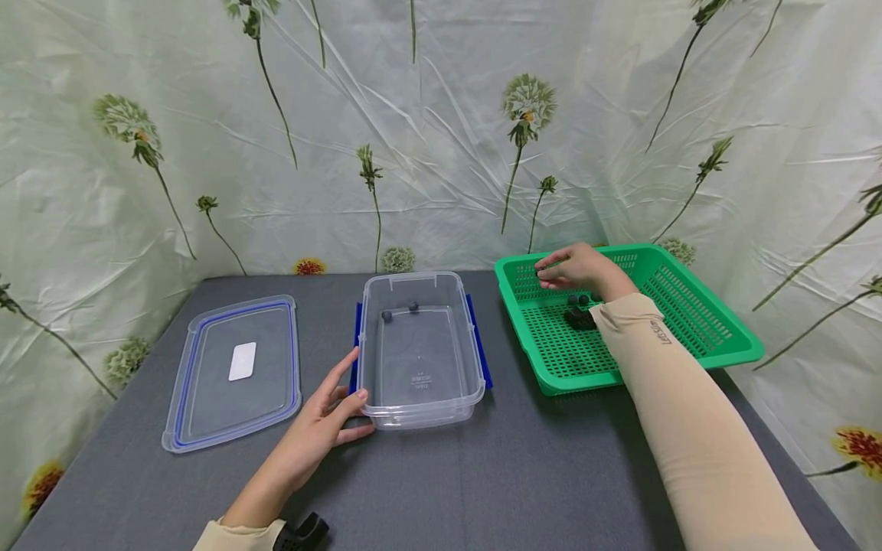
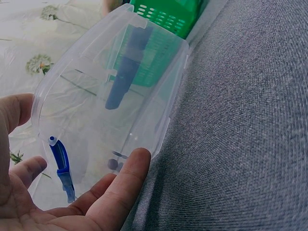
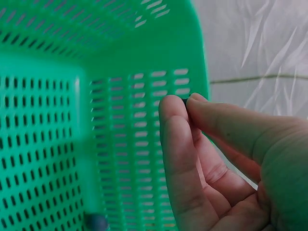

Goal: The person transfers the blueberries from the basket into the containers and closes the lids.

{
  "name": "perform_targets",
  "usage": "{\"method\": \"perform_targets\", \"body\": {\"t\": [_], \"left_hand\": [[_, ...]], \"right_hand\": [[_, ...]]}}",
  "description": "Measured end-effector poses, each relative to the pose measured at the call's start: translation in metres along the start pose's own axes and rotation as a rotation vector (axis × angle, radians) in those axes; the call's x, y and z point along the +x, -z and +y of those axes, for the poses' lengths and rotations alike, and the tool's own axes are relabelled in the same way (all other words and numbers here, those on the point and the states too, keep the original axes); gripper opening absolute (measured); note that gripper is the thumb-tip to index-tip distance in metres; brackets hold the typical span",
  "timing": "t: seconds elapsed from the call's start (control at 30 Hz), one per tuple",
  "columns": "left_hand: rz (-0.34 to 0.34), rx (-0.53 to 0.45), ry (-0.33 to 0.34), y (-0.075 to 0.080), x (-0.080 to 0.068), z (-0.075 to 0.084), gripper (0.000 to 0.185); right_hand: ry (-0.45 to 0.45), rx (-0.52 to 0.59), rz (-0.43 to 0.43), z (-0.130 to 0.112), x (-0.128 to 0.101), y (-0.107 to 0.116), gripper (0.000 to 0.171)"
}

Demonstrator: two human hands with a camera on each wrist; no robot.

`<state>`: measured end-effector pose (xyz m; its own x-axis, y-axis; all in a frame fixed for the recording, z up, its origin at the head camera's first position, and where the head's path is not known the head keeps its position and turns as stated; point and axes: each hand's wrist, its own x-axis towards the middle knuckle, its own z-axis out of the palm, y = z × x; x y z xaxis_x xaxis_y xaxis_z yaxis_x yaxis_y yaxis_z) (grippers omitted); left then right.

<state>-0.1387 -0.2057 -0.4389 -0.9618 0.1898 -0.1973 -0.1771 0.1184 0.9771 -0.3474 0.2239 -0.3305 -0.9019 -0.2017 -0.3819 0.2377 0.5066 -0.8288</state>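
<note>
Right hand pinching a small dark piece in the green basket; left hand steadying the clear container.

I see my right hand (image 1: 577,268) over the green basket (image 1: 696,321), thumb and forefinger pressed together on a small dark piece (image 3: 185,100). More dark pieces (image 1: 580,310) lie on the basket floor. My left hand (image 1: 324,417), fingers spread, touches the near-left corner of the clear container (image 1: 420,360) mid-desk (image 1: 524,474). The lid (image 1: 234,371) lies to its left.

Your left hand (image 2: 53,202) rests open against the clear box (image 2: 106,96), thumb at its rim, on the grey surface (image 2: 240,134), the green basket (image 2: 166,14) beyond.
</note>
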Motion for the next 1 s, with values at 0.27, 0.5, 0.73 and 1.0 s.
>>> {"method": "perform_targets", "body": {"t": [0.27, 0.5, 0.73, 1.0], "left_hand": [[0.001, -0.001, 0.003, 0.0, 0.0, 0.001, 0.069], [-0.001, -0.004, 0.002, 0.0, 0.0, 0.001, 0.069], [0.008, 0.001, 0.018, -0.001, 0.0, 0.002, 0.068], [0.007, 0.0, 0.018, -0.001, -0.001, 0.002, 0.068]], "right_hand": [[0.054, 0.016, 0.016, -0.019, 0.0, -0.012, 0.047], [0.103, 0.062, 0.0, -0.035, 0.002, -0.026, 0.045], [0.143, 0.061, -0.009, -0.043, 0.004, -0.039, 0.042], [0.155, 0.007, -0.008, -0.052, 0.009, -0.056, 0.035]]}}
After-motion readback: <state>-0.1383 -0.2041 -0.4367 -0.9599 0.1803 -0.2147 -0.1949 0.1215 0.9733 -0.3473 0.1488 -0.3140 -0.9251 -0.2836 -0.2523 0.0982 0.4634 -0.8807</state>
